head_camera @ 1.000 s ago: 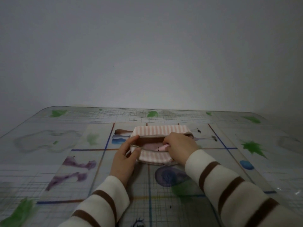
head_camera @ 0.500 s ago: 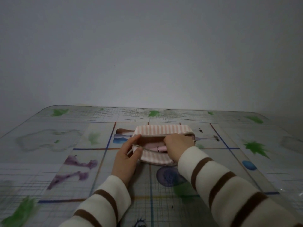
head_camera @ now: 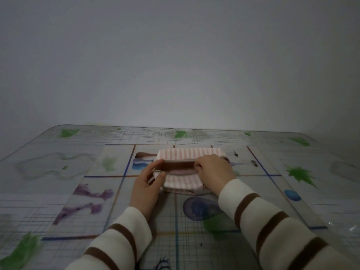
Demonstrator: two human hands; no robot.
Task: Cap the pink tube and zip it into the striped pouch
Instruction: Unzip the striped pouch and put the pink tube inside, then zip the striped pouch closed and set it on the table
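Observation:
The pink-and-white striped pouch lies on the table, its zipper mouth open toward me. A pale pink shape, the pink tube, lies inside the opening, partly hidden. My left hand pinches the pouch's left end at the zipper edge. My right hand covers the pouch's right half, fingers curled down into the opening; what they grip is hidden.
The table has a glossy cover printed with grid lines, green leaves, purple and blue blots. A grey wall stands right behind its far edge. Striped sleeves cover both forearms.
My right hand has pushed the pink tube deeper into the pouch; the tube's end no longer sticks out. My left hand keeps hold of the left end.

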